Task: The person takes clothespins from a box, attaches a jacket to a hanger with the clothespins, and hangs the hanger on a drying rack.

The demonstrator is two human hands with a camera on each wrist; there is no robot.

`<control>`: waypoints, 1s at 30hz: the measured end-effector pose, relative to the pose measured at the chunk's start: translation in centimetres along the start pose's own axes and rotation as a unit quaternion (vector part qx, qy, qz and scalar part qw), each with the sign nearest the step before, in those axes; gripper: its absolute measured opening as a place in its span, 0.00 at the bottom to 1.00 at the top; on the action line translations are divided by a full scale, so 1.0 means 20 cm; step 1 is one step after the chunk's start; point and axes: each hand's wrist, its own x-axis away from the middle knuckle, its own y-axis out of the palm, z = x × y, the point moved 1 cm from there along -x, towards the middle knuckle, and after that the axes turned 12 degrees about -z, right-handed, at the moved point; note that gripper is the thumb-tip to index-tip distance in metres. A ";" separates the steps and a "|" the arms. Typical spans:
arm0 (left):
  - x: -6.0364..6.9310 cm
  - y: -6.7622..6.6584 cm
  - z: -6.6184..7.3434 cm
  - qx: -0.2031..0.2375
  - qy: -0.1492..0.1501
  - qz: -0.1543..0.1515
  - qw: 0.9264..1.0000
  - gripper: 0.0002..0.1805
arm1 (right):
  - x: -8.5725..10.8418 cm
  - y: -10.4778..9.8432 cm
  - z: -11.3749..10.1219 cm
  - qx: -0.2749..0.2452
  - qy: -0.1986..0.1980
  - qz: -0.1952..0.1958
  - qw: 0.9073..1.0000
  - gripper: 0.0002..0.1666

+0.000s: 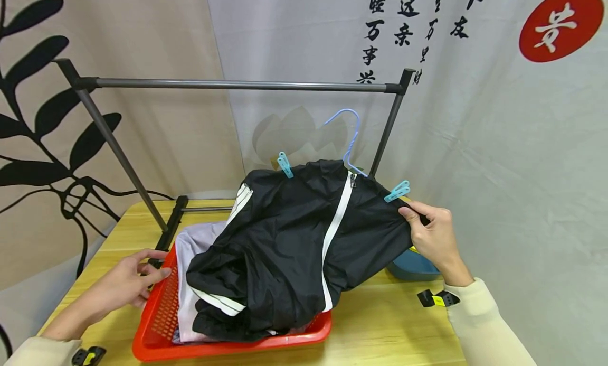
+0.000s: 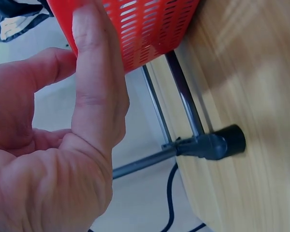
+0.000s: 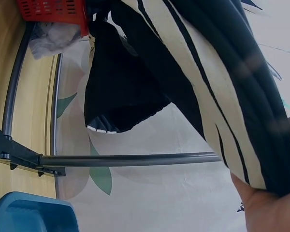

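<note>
A black jacket (image 1: pixel 290 239) with white stripes and a white front zip hangs on a blue hanger (image 1: pixel 353 139). Two light-blue clothespins, a left clothespin (image 1: pixel 285 165) and a right clothespin (image 1: pixel 397 191), sit on its shoulders. My right hand (image 1: pixel 432 231) pinches the jacket near its right shoulder, thumb in front; the right wrist view shows the striped sleeve (image 3: pixel 203 82) beside that hand. At the red basket (image 1: pixel 163 313), my left hand (image 1: pixel 125 281) holds the left rim between thumb and fingers. The jacket's lower part hangs over the basket and hides much of it.
Behind the jacket stands a dark metal rack with a top bar (image 1: pixel 237 84). Pale lilac cloth (image 1: pixel 199 239) lies in the basket. A blue bin (image 1: pixel 413 265) is on the wooden table (image 1: pixel 389 329) at the right, partly behind the jacket. A printed curtain (image 1: pixel 294 33) hangs behind.
</note>
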 end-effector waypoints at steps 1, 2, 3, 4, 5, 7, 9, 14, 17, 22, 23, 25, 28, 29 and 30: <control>0.00 -0.01 -0.01 -0.001 -0.002 0.000 1.000 0.41 | 0.00 0.00 0.00 0.000 0.000 0.000 1.000 0.13; 0.00 -0.02 -0.01 -0.003 -0.009 0.002 1.000 0.41 | 0.00 0.00 0.00 0.000 0.000 0.001 1.000 0.13; 0.01 -0.03 -0.01 -0.005 -0.013 0.003 1.000 0.41 | 0.00 0.00 0.00 0.000 0.000 0.002 1.000 0.13; 0.01 -0.03 -0.02 -0.007 -0.015 0.004 1.000 0.41 | 0.00 0.00 0.00 0.000 0.000 0.003 1.000 0.13; 0.02 -0.04 -0.02 -0.010 -0.018 0.004 1.000 0.41 | 0.01 0.00 0.00 0.000 0.000 0.003 1.000 0.13; 0.03 -0.05 -0.03 -0.016 -0.024 0.006 1.000 0.42 | 0.01 0.00 0.00 0.000 0.001 0.005 1.000 0.13; 0.03 -0.07 -0.03 -0.018 -0.030 0.006 0.999 0.42 | 0.01 0.00 0.00 0.002 0.001 0.006 1.000 0.12; 0.06 -0.09 -0.04 -0.023 -0.036 0.006 0.999 0.41 | 0.01 0.00 0.00 0.001 0.002 0.011 1.000 0.12; 0.08 -0.11 -0.05 -0.026 -0.034 0.007 0.999 0.40 | 0.01 0.00 0.00 0.000 0.001 0.013 1.000 0.12; 0.10 -0.14 -0.08 -0.026 -0.044 0.013 0.999 0.41 | 0.01 -0.01 0.00 0.004 0.002 0.018 1.000 0.11; 0.10 -0.15 -0.09 -0.028 -0.046 0.015 0.998 0.41 | 0.01 -0.01 0.00 0.006 0.004 0.019 1.000 0.11; 0.11 -0.17 -0.10 -0.030 -0.049 0.017 0.998 0.42 | 0.01 -0.01 0.00 0.009 0.008 0.021 1.000 0.10; 0.11 -0.18 -0.11 -0.031 -0.053 0.017 0.998 0.42 | 0.01 -0.01 0.00 0.014 0.014 0.022 1.000 0.10; 0.11 -0.18 -0.11 -0.032 -0.053 0.016 0.998 0.42 | 0.01 -0.01 0.00 0.015 0.015 0.022 1.000 0.10; 0.11 -0.19 -0.11 -0.031 -0.055 0.015 0.998 0.42 | 0.01 0.00 0.00 0.015 0.016 0.022 1.000 0.10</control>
